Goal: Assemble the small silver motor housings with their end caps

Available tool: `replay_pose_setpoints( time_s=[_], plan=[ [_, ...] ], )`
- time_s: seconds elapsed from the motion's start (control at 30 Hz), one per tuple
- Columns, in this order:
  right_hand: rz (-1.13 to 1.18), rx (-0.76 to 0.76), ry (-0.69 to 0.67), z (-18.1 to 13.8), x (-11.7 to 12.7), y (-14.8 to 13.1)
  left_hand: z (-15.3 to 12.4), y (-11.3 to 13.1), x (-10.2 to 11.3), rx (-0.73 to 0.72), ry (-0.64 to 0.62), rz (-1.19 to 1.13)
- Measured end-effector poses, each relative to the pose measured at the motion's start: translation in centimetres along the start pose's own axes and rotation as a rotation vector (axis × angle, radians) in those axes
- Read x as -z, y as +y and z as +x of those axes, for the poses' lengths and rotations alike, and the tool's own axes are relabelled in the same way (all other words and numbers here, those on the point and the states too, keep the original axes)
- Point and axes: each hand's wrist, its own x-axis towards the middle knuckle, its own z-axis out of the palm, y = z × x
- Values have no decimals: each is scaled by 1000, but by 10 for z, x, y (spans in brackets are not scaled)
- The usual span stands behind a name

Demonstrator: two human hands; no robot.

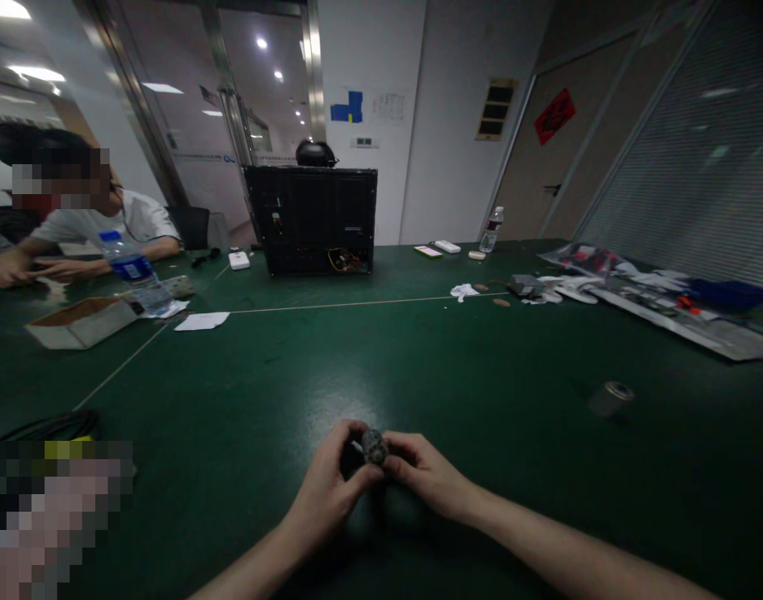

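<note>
Low in the middle of the head view, a small dark cylindrical part [375, 447] with a rough, speckled round end is held between both hands. My left hand [336, 479] grips it from the left, thumb below and fingers curled over the far side. From the right, my right hand [422, 471] pinches it with thumb and bent fingers. The part's exact kind is too small and dim to make out. A hollow grey metal cylinder [611, 399] with a bright rim lies on the green table [381, 354] to the right, apart from the hands.
At the back stands a black open-backed cabinet [312, 221] with wires. Leftward are a water bottle [134, 271], a cardboard box [84, 323], black cable [56, 423] and a seated person [137, 215]. A cluttered tray [687, 321] lies far right; a crumpled tissue [464, 292] lies beyond my hands.
</note>
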Motion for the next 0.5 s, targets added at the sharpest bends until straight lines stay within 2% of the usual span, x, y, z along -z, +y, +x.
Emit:
replay_pose_setpoints(
  time_s=[0.33,0.5],
  plan=[
    [-3,-60,36,-2,0,-7,-2,6,1,-3,12,-9],
    [42,1,7,-4,6,-3,-5,4,-1,-63,36,49]
  ],
)
